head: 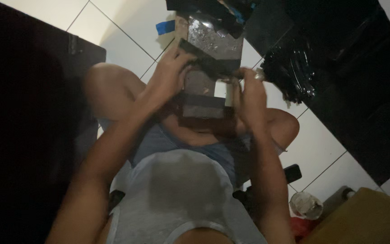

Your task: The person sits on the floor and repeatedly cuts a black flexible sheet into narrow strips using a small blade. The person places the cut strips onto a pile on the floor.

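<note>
I sit on a white tiled floor (127, 27) and look down at my lap. My left hand (170, 72) grips the left end of a dark flat strip (206, 63) that lies slantwise across a grey block (215, 43) with scuffed, shiny patches. My right hand (249, 97) holds the strip's right end, fingers curled. The block rests between my knees. Below the strip a dark band (199, 100) wraps the block's lower part. The picture is dim and blurred, so fine detail is lost.
A large dark panel (28, 113) stands at the left. A heap of glossy black strips (290, 74) lies at the right, beside more dark sheets (366, 90). A piece of blue tape (164, 27) sticks to the floor. A small cup (306, 204) and a yellow-brown surface (366, 221) sit at bottom right.
</note>
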